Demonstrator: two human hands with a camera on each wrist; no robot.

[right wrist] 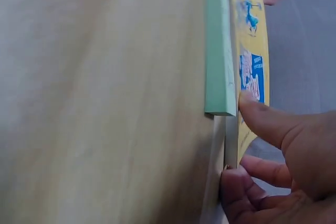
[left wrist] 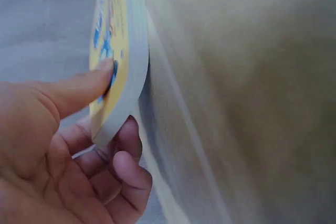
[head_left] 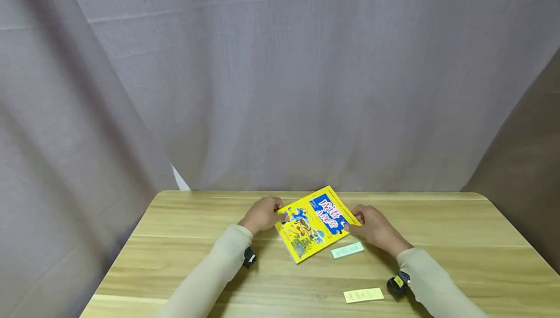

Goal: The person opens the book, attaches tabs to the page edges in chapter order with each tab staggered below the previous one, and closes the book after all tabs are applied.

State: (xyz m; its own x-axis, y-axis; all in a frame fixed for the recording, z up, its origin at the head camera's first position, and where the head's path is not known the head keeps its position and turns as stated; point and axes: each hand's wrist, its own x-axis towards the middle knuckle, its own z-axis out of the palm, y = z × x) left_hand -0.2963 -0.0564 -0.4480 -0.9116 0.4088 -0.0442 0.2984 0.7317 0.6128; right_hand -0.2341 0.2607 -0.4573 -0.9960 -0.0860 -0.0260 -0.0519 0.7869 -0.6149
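Writing on the green slip point(head_left: 347, 250) and the yellow slip point(head_left: 363, 295) too small to read. Book point(head_left: 316, 221) cut off at the top edge in both wrist views — table point(left wrist: 252, 98) a soft blur there. Fingertips point(left wrist: 127, 135) of the left hand point(head_left: 261, 214) tucked out of sight under the book's edge.

Left hand point(left wrist: 63, 150) pinching yellow book point(left wrist: 118, 51)

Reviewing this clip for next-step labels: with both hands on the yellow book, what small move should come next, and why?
Probably lift the yellow book slightly clear of the table. The left hand and right hand each pinch an opposite edge, thumb on the cover and fingers underneath, so the grip looks set. The green slip lies close by and could otherwise be dragged.
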